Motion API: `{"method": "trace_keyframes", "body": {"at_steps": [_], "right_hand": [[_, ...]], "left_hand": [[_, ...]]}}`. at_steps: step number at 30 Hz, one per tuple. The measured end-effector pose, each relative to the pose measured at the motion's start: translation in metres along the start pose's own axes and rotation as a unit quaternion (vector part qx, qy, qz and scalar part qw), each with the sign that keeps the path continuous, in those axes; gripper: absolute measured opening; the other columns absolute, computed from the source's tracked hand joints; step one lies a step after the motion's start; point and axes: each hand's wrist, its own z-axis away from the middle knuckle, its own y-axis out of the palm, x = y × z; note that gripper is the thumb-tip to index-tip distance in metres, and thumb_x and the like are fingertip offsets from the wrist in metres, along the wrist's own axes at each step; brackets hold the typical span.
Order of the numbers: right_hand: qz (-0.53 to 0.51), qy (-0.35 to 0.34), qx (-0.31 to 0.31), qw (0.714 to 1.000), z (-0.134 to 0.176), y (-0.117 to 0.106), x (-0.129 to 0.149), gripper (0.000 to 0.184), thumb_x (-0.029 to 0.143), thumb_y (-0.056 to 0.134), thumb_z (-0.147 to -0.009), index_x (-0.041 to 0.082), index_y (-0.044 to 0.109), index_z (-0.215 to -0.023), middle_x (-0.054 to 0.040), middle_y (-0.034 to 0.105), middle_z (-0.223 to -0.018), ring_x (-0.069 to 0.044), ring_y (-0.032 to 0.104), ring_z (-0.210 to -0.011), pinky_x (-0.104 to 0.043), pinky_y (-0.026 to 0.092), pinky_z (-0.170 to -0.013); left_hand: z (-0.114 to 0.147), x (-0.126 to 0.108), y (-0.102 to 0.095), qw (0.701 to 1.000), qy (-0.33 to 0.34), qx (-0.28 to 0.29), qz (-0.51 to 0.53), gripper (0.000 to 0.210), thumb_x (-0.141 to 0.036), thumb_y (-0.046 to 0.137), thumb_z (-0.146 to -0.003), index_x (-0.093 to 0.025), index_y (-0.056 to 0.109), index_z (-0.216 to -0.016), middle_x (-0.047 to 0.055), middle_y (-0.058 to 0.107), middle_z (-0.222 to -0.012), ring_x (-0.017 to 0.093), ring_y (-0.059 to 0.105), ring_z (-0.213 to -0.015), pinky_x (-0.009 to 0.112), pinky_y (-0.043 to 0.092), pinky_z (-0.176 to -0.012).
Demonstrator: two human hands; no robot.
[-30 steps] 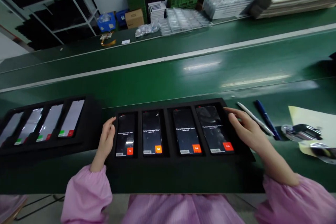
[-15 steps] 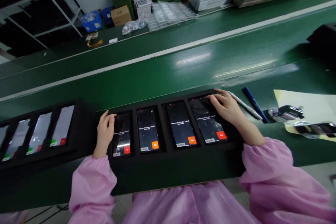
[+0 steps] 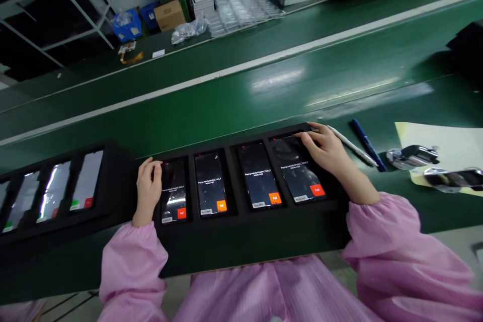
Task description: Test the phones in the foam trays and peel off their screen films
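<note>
A black tray (image 3: 241, 221) lies before me with several phones in a row of slots. Their dark screens show "Playing melody" text and a red or orange "Fail" button. My left hand (image 3: 149, 186) grips the tray's left end, fingers bent over its edge beside the leftmost phone (image 3: 174, 193). At the other end, my right hand (image 3: 324, 151) holds the tray's far right corner. Its thumb lies by the top of the rightmost phone (image 3: 298, 173). Between them sit two more phones, the left-middle phone (image 3: 210, 188) and the right-middle phone (image 3: 259, 181).
On the left, a second black tray (image 3: 109, 176) holds phones with pale screens. A white pen (image 3: 352, 146), a blue pen (image 3: 368, 145) and shiny metal objects (image 3: 413, 155) on paper (image 3: 453, 136) lie to the right. Clear plastic trays (image 3: 245, 12) and crates line the far side.
The view has tilted slightly, so the background sits a little higher. Both hands keep their places at the ends of the tray, and the phone screens look the same.
</note>
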Motion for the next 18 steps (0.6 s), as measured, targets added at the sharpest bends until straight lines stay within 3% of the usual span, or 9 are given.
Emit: {"method": "trace_keyframes", "body": {"at_steps": [3, 5, 7, 10, 14, 18], "right_hand": [[0.030, -0.038, 0.003, 0.999, 0.004, -0.011, 0.026, 0.050, 0.057, 0.044, -0.107, 0.025, 0.082, -0.110, -0.0143, 0.057, -0.151, -0.039, 0.052, -0.137, -0.063, 0.043, -0.112], [0.042, -0.084, 0.046, 0.995, 0.005, -0.011, 0.050, 0.044, 0.058, 0.046, -0.107, 0.032, 0.082, -0.111, -0.0080, 0.056, -0.154, -0.039, 0.051, -0.137, -0.062, 0.044, -0.109], [0.056, -0.121, 0.088, 0.987, 0.003, -0.002, 0.076, 0.042, 0.058, 0.047, -0.108, 0.034, 0.082, -0.109, -0.0055, 0.055, -0.156, -0.039, 0.050, -0.136, -0.063, 0.044, -0.107], [0.088, -0.130, 0.101, 0.982, -0.004, 0.019, 0.103, 0.050, 0.055, 0.042, -0.110, 0.023, 0.081, -0.106, -0.0124, 0.048, -0.164, -0.043, 0.045, -0.140, -0.069, 0.036, -0.109], [0.105, -0.119, 0.093, 0.983, -0.014, 0.039, 0.111, 0.058, 0.054, 0.036, -0.112, 0.017, 0.078, -0.095, -0.0170, 0.046, -0.164, -0.044, 0.041, -0.143, -0.071, 0.032, -0.109], [0.090, -0.112, 0.086, 0.986, -0.018, 0.035, 0.105, 0.056, 0.053, 0.036, -0.112, 0.021, 0.079, -0.096, -0.0154, 0.053, -0.159, -0.045, 0.043, -0.140, -0.072, 0.036, -0.103]], "left_hand": [[0.002, -0.023, -0.009, 0.999, 0.051, 0.006, -0.018, 0.041, -0.056, 0.052, -0.104, -0.023, 0.074, -0.113, 0.015, 0.054, -0.153, 0.038, 0.040, -0.151, 0.061, 0.025, -0.131], [0.001, -0.045, -0.008, 0.993, 0.101, 0.051, -0.033, 0.036, -0.054, 0.056, -0.102, -0.027, 0.077, -0.113, 0.010, 0.052, -0.157, 0.039, 0.036, -0.154, 0.064, 0.020, -0.132], [-0.002, -0.065, 0.002, 0.984, 0.135, 0.101, -0.051, 0.034, -0.051, 0.054, -0.104, -0.029, 0.078, -0.115, 0.009, 0.051, -0.160, 0.041, 0.035, -0.155, 0.071, 0.016, -0.130], [-0.006, -0.084, 0.024, 0.980, 0.133, 0.133, -0.066, 0.034, -0.048, 0.053, -0.105, -0.027, 0.078, -0.114, 0.013, 0.049, -0.162, 0.044, 0.035, -0.154, 0.082, 0.010, -0.126], [-0.010, -0.088, 0.045, 0.983, 0.122, 0.125, -0.064, 0.034, -0.046, 0.053, -0.105, -0.023, 0.077, -0.111, 0.017, 0.051, -0.160, 0.045, 0.035, -0.155, 0.085, 0.010, -0.124], [-0.013, -0.088, 0.044, 0.984, 0.114, 0.119, -0.061, 0.035, -0.046, 0.051, -0.105, -0.023, 0.077, -0.102, 0.016, 0.058, -0.151, 0.044, 0.038, -0.152, 0.083, 0.015, -0.124]]}}
